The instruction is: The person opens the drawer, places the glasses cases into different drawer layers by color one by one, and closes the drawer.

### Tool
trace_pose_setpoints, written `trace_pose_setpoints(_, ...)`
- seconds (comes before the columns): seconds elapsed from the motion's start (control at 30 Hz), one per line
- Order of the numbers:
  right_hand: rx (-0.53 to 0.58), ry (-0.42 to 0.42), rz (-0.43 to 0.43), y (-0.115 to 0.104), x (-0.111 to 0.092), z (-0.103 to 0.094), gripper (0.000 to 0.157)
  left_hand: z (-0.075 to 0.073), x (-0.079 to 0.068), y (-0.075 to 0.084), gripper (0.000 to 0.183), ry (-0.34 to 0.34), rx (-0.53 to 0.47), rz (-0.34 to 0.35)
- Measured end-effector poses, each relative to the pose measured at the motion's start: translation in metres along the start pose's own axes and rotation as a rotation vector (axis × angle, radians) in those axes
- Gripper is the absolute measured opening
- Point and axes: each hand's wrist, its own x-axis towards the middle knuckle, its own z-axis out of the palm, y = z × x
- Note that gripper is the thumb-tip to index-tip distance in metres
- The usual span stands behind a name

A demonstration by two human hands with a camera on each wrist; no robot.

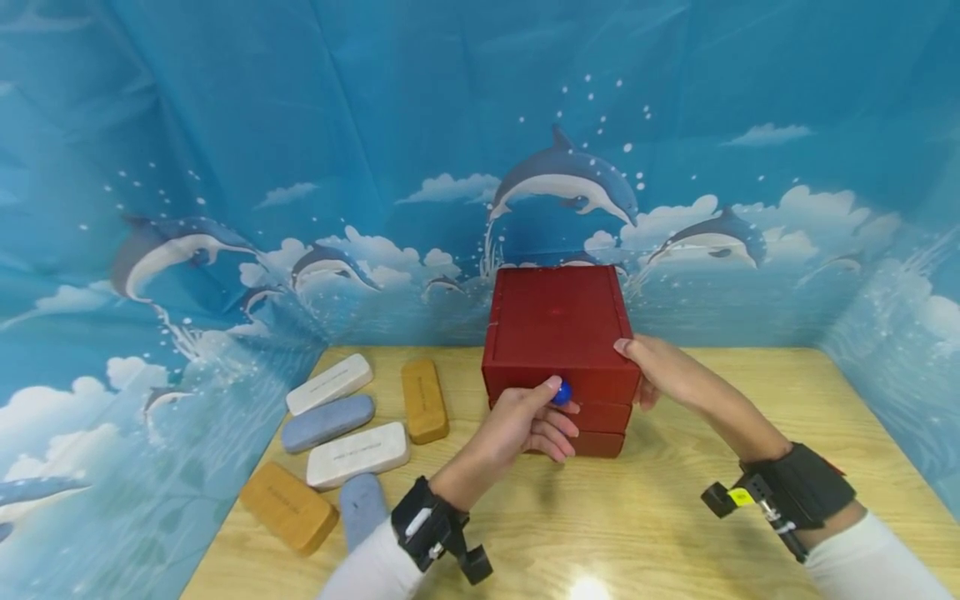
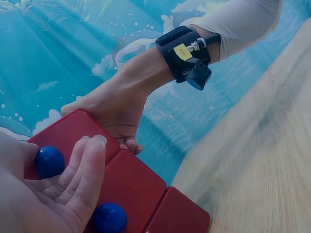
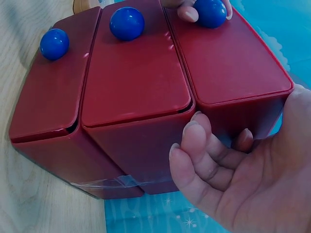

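Observation:
A red three-drawer box [image 1: 555,317] stands on the table, with a round blue knob on each drawer front. My left hand [image 1: 517,421] is at the front and pinches the top drawer's blue knob [image 1: 562,393] between thumb and finger; its other fingers extend below. In the right wrist view, the middle knob [image 3: 127,23] and bottom knob [image 3: 54,44] are untouched. My right hand [image 1: 667,371] holds the box's right side near the front, thumb on the top edge and fingers bent against the side. Clear tape [image 3: 124,181] runs across the lower side.
On the table's left lie several oblong blocks: a white one [image 1: 330,384], a blue one [image 1: 327,423], another white one [image 1: 358,455], a tan one [image 1: 424,401], a second tan one [image 1: 289,508] and another blue one [image 1: 363,510]. A dolphin-print curtain [image 1: 420,108] hangs behind the wooden table [image 1: 675,542].

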Motion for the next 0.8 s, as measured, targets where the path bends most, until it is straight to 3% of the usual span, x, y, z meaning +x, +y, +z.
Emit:
trace_pose_setpoints(0.33,-0.100,-0.007,0.063,0.001,-0.003,-0.003,0.077,0.004,-0.009,-0.002,0.064,-0.003,0.009,0.018)
trace_pose_setpoints(0.8,-0.038,-0.012,0.021,0.003,-0.003,-0.003,0.069,0.010,-0.030,-0.006,0.057,-0.020,-0.001,0.001)
